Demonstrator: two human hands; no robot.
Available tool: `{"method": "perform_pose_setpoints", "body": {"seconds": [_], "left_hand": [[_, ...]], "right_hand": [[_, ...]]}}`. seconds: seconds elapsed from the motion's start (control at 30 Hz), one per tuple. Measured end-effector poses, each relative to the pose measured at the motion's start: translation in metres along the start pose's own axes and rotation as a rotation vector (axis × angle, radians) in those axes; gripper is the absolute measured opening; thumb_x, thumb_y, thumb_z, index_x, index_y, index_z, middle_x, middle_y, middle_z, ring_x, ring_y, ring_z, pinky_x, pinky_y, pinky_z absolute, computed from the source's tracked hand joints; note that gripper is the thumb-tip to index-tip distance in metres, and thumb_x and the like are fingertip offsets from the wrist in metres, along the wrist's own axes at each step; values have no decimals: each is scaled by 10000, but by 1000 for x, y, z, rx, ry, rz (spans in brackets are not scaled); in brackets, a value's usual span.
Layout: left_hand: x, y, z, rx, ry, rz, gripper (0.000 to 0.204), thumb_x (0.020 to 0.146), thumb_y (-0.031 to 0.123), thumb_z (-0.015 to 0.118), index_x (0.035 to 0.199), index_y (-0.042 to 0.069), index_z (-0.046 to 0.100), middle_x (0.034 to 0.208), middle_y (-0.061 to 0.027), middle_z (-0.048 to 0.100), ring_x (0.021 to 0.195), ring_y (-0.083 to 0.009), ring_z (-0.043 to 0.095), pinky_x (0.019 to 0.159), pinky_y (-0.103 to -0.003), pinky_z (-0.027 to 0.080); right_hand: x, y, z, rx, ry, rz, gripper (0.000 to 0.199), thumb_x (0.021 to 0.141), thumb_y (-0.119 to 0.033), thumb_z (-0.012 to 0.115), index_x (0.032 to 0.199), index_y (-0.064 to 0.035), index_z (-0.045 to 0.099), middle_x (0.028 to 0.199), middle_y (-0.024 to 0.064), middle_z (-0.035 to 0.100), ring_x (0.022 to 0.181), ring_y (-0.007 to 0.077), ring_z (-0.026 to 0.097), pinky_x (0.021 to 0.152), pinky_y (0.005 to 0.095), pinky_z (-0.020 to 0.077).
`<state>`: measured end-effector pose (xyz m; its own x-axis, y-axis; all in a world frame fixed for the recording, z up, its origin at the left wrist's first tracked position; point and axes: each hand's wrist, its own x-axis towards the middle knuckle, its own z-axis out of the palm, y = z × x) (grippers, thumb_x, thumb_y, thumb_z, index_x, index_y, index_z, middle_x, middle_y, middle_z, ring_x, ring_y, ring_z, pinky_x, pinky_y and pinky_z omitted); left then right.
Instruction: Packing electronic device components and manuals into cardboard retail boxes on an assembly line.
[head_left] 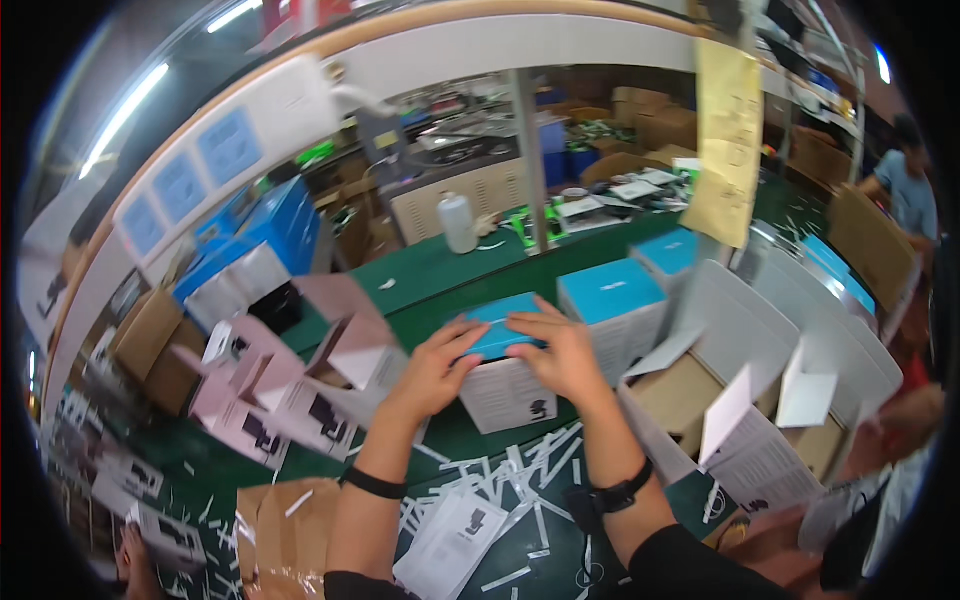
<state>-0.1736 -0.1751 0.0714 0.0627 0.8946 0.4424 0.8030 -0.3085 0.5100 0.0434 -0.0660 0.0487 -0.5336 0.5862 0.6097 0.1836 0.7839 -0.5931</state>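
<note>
A white carton (505, 400) with a blue top (497, 322) stands in front of me on the green table, a small dark picture printed on its front. On the left part of the blue top lies my left hand (440, 365), fingers stretched along the edge and thumb at the front rim. My right hand (562, 352) rests on the right part, fingers spread over the top and thumb at the front rim. Both hands touch the carton from above. A white printed sheet or flat box (462, 540) lies between my forearms, among loose white strips (540, 475).
Open white cartons (700, 385) stand at the right, pinkish open cartons (300, 410) at the left. Closed blue-topped boxes (612, 290) are right behind my hands. Brown paper (285, 535) lies near left; a white bottle (457, 222) stands behind. Other people are at both sides.
</note>
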Motion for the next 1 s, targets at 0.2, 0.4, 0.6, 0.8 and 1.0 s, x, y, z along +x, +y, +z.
{"method": "perform_pose_setpoints", "body": {"seconds": [0.2,0.4,0.6,0.8,1.0], "left_hand": [[-20,19,7,469,128,232,709,882,277,746,1525,126,489,1539,-155,499,1466,-418,393,1172,-590,349],[-22,5,41,437,195,271,649,881,287,743,1457,65,543,1470,-126,580,1415,-393,470,1141,-601,371],[-12,9,51,520,297,331,496,861,327,744,1275,61,690,1347,-86,669,1260,-340,587,1073,-554,417],[1,-1,70,507,445,366,414,835,279,757,1173,41,731,1256,-104,714,1185,-346,631,1031,-544,457],[-1,-6,72,377,484,306,392,834,198,769,1186,32,725,1261,-123,720,1210,-378,646,1063,-550,474]], "right_hand": [[-19,2,15,229,185,-49,344,861,-116,777,1194,-34,755,1368,152,670,1450,411,457,1140,460,426],[-25,24,27,297,343,-236,337,918,-259,748,1121,9,774,1259,190,707,1387,475,504,1139,537,406],[-30,52,30,72,440,-425,350,881,-307,795,1015,16,787,1097,147,754,1218,456,637,1081,550,461],[-19,55,40,137,541,-484,277,766,-121,879,989,5,773,1031,153,734,1100,394,672,1002,521,536],[-18,52,46,181,503,-351,157,844,-28,776,994,20,775,1077,165,732,1157,383,654,1011,478,518]]}}
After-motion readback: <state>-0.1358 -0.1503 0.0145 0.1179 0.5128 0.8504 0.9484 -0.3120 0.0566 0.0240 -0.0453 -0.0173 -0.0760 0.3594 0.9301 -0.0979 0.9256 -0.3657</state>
